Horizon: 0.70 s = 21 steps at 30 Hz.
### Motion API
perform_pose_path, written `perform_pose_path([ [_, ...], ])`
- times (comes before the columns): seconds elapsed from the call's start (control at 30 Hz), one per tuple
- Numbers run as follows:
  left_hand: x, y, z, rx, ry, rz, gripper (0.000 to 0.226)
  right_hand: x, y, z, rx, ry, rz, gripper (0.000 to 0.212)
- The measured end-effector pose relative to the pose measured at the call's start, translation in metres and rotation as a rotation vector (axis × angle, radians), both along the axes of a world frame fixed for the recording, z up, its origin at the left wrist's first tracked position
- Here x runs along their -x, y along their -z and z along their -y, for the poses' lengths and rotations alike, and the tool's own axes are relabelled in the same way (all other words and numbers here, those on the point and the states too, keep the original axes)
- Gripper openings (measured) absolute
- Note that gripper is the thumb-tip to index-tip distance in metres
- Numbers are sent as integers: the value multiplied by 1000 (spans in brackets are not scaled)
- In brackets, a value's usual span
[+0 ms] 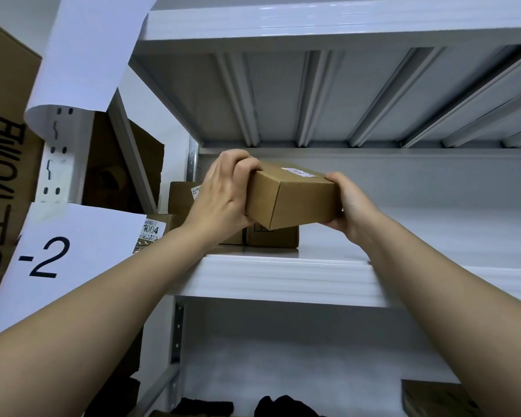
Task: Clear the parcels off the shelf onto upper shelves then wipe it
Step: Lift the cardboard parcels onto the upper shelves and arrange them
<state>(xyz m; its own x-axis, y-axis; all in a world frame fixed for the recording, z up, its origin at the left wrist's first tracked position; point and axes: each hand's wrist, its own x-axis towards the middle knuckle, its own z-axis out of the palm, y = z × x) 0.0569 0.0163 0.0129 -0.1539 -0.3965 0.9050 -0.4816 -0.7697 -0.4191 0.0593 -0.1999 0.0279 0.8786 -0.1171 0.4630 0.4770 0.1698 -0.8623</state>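
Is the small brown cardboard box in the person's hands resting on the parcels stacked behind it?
Cannot tell. In the head view, the small brown cardboard box overlaps the flat cardboard parcel beneath, hiding any gap or contact.

Head camera looks up, close to shelf (283, 278).

place: parcel storeroom | evidence: white metal racking (283, 278), labelled cardboard parcels (271, 236) (numbered paper tags (63, 254))

The held parcel (292, 195) was above the upper shelf (283, 278), between the left hand (223, 194) and right hand (351, 203); two stacked parcels (265, 237) lay behind it, to the left.
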Motion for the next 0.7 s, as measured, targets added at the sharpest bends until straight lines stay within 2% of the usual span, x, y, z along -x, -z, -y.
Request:
perform_pose_path([
  [0.1,-4,1,-2,33,4,-37,78,0,-2,0,-18,46,37,42],
  [0.23,-9,2,-5,100,-40,-92,83,-2,-5,2,-81,120,97,23],
  [0.5,-8,2,-5,81,-124,-151,92,-1,-6,2,-139,166,231,8],
  [0.63,-10,5,-4,85,-158,-347,91,1,-5,4,-169,265,290,17],
  [0.7,-9,6,-3,165,-25,-609,92,-1,-6,5,-178,303,301,22],
])
